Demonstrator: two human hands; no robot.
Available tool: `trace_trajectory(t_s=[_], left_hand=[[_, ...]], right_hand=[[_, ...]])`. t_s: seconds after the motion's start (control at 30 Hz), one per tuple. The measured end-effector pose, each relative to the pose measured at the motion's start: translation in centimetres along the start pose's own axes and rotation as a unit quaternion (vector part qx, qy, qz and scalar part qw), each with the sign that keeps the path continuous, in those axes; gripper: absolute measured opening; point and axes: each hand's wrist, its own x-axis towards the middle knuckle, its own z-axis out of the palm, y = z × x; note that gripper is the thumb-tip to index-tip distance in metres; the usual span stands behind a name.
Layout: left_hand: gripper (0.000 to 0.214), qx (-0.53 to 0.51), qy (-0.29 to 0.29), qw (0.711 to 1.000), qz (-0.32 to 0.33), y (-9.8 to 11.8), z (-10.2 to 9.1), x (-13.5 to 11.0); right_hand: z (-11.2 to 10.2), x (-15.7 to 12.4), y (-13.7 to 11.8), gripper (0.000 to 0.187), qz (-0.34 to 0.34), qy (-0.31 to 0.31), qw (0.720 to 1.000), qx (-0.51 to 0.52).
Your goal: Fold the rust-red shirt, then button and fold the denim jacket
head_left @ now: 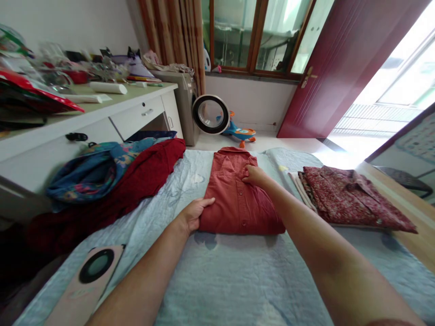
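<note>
A folded red button-up shirt (226, 203) lies on the light blue bedspread (217, 280), its collar pointing away from me. At the shirt's left edge is my left hand (197, 213), thumb on top of the cloth and fingers partly hidden at the side. My right hand (254, 175) is closed with its fingertips on the fabric near the button placket, just below the collar. To the right sits a stack of folded clothes with a red patterned shirt (353, 197) on top.
On the left, a dark red garment (146, 176) and a blue floral garment (91, 170) lie heaped. A pale phone-like case (88, 280) rests at lower left. Beyond are a cluttered desk (136, 102), a washing machine with its round door (211, 114) open, and a blue-orange toy (239, 131).
</note>
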Motion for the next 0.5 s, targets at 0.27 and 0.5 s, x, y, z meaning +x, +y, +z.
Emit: trace_trajectory(t_s=[0.27,0.5], left_hand=[[0.036,0.053,0.042,0.991,0.114,0.8,0.7,0.2],[0.042,0.257,0.168,0.912,0.27,0.5,1.0,2.4]], right_hand=[[2.4,-5.0,-1.9,0.042,-0.07,0.122,0.99,0.015],[6.3,-6.3,-3.0,0.058,-0.112,0.024,0.993,0.02]])
